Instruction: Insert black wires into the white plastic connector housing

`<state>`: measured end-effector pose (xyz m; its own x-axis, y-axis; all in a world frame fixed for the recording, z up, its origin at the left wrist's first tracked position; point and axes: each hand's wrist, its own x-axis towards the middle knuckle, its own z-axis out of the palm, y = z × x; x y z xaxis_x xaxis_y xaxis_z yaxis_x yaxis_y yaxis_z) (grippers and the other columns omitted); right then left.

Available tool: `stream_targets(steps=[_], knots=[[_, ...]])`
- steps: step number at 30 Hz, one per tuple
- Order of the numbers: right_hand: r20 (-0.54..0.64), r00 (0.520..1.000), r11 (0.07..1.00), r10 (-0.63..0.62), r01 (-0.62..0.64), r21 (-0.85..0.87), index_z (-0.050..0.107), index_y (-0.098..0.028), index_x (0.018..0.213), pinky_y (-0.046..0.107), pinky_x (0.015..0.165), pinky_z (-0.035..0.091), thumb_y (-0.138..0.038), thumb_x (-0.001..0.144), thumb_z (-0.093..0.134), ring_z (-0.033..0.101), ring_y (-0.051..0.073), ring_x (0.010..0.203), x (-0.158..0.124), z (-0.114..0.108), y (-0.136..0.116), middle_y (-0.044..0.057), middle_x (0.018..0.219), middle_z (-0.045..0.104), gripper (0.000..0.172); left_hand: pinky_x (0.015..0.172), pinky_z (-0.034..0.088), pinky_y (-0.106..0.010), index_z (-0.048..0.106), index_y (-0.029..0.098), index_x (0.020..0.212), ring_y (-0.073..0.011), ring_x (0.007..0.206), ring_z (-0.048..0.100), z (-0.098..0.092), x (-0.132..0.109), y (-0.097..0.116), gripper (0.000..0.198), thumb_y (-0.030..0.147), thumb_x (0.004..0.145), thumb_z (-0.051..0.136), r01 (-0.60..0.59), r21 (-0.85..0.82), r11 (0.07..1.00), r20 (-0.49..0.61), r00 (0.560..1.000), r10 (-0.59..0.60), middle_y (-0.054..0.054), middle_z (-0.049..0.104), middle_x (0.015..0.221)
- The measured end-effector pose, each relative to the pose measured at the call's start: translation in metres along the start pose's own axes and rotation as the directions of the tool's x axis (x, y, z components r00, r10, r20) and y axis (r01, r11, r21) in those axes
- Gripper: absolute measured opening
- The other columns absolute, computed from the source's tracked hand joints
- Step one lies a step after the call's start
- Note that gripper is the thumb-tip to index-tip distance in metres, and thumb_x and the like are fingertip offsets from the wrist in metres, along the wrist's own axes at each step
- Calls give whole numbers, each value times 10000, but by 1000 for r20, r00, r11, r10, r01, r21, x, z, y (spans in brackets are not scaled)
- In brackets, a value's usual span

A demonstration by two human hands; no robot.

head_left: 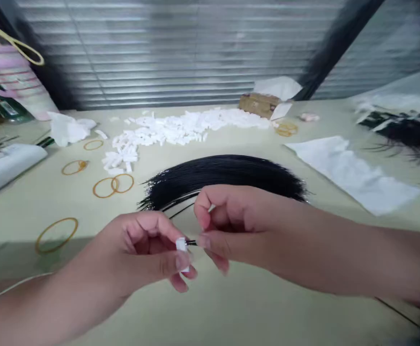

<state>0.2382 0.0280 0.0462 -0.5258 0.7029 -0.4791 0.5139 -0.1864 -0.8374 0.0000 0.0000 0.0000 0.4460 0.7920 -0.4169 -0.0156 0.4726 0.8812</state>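
Just below the middle of the frame, our left hand (152, 252) has its fingers curled and its thumb closed on a small white connector housing (181, 244), which we hold nearly upright, a little left of centre. Our right hand (238, 221), beside it and right of centre, pinches short black wires (191, 243) between thumb and forefinger, its other fingers loosely bent. The wire tips meet the housing's upper right edge; we cannot tell how deep they sit.

Behind our hands, across the centre of the frame, a thick bundle of black wires (224, 175) lies in an arc on the pale table (267, 312), bright tips showing at its left end. Above it, along the far part of the table, we see a spread of loose white housings (181, 126), reaching from left of centre to a brown tissue pack (258, 104) at upper right of centre. At middle left, two rubber bands (115, 185) overlap. A white tissue (354, 173) lies flat at middle right, and a pink-handled cup (25, 79) stands at upper left, before the window blinds (181, 53).
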Motion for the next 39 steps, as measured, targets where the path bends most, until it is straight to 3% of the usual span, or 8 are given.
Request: stream_targets(steps=[10, 14, 18, 28, 33, 39], knots=[[29, 993, 993, 116, -115, -30, 570, -308, 859, 335, 581, 370, -285, 984, 759, 529, 172, 668, 3, -4, -9, -122, 665, 668, 228, 671, 623, -156, 887, 258, 809, -114, 693, 836, -1, 5, 4, 238, 367, 816, 1099, 58, -90, 994, 95, 994, -49, -13, 945, 853], [37, 995, 996, 93, -93, -15, 558, -304, 863, 334, 575, 348, -290, 1003, 732, 499, 169, 650, 3, -4, -5, -117, 659, 660, 224, 669, 623, -167, 892, 252, 818, -137, 732, 851, -3, 4, 2, 250, 385, 814, 1103, 62, -92, 994, 84, 995, -54, -31, 942, 863], [24, 995, 996, 92, -92, -10, 574, -296, 884, 326, 633, 406, -261, 1002, 704, 567, 177, 713, 2, -4, -3, -94, 717, 687, 178, 657, 626, -170, 890, 261, 803, -170, 796, 874, -4, 1, 1, 279, 420, 789, 1119, 42, -75, 996, 78, 996, -37, -19, 923, 814], [-33, 999, 1000, 19, -19, -8, 588, -306, 895, 306, 590, 374, -248, 954, 742, 508, 166, 706, 1, 2, 0, -101, 763, 650, 175, 652, 629, -143, 897, 250, 797, -103, 688, 814, -1, 3, 5, 256, 362, 786, 1127, 36, -155, 987, 95, 995, -21, 29, 905, 776], [-57, 996, 997, -73, 72, -13, 591, -319, 910, 308, 596, 432, -221, 900, 711, 613, 181, 736, 4, 5, 3, -92, 796, 720, 155, 647, 612, -174, 895, 275, 776, -125, 669, 806, 0, 2, 4, 274, 383, 746, 1145, 56, -131, 990, 72, 996, -47, 31, 890, 749], [-121, 977, 984, -177, 174, -36, 591, -320, 886, 224, 500, 427, -138, 822, 727, 578, 138, 611, 3, 6, 2, -136, 671, 673, 236, 617, 611, -228, 887, 358, 724, -179, 644, 813, -1, 7, -2, 310, 420, 630, 1175, 66, -103, 993, 51, 997, -61, 13, 888, 719]])
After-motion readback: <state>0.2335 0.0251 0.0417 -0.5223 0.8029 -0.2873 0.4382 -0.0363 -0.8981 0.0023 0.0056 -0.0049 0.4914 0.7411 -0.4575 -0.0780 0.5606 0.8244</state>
